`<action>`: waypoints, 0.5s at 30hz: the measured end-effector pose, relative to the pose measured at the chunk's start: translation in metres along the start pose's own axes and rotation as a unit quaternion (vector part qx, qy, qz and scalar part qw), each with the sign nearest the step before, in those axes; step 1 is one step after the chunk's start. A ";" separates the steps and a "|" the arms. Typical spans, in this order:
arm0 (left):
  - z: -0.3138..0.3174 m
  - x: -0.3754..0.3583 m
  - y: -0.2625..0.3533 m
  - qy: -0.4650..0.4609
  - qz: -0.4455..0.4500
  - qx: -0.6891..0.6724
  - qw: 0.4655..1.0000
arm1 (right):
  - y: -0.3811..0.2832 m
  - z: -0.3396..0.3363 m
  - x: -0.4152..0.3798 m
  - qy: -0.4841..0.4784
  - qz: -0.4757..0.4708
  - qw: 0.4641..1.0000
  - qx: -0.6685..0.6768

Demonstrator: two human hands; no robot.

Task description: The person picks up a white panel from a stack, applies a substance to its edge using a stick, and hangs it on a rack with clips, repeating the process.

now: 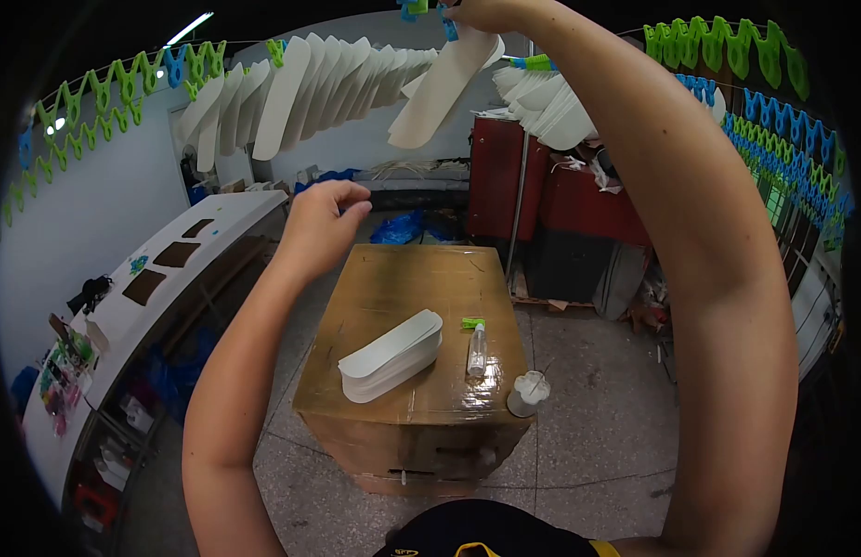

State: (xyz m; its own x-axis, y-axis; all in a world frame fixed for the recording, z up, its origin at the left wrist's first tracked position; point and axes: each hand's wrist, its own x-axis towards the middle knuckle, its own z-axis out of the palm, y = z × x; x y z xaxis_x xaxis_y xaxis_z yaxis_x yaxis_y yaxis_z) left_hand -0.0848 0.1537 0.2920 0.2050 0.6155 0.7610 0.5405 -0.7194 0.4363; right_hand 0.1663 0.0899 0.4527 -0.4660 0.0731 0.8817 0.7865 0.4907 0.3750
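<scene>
My right hand [491, 13] is raised to the overhead line, partly cut off by the top edge. Its fingers close on a blue clothespin [450, 28] at the top of a hanging white strip [444, 88] with rounded ends. Lower and to the left, my left hand [326, 221] hovers in the air, fingers curved and thumb apart, with nothing visible in it. Below lies a stack of white strips [391, 357] on a taped cardboard box [421, 278]. Many more white strips [333, 88] hang in a row along the line.
On the box are a clear bottle [477, 351], a green clip [471, 323] and a white roll-like object [529, 394] at the corner. Green clothespins [718, 46] line the wires overhead. A long white table [194, 237] runs along the left; red cabinets [497, 176] stand behind.
</scene>
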 end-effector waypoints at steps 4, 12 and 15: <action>0.013 -0.038 -0.004 -0.093 -0.055 0.049 0.993 | -0.003 0.001 -0.007 0.003 0.002 1.000 -0.012; 0.070 -0.113 -0.044 -0.331 -0.124 0.141 0.925 | -0.003 -0.003 -0.065 -0.029 0.045 0.998 -0.046; 0.083 -0.129 -0.055 -0.392 -0.155 0.161 0.892 | -0.015 -0.015 -0.135 -0.084 0.139 0.983 0.082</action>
State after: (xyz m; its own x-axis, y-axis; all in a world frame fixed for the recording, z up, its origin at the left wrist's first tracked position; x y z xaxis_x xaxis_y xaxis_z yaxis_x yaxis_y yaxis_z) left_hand -0.0729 0.1409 0.1300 0.4437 0.8962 0.0027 0.8514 -0.4224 0.3109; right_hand 0.2235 0.0597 0.3326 -0.3127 0.3605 0.8788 0.8239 0.5633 0.0621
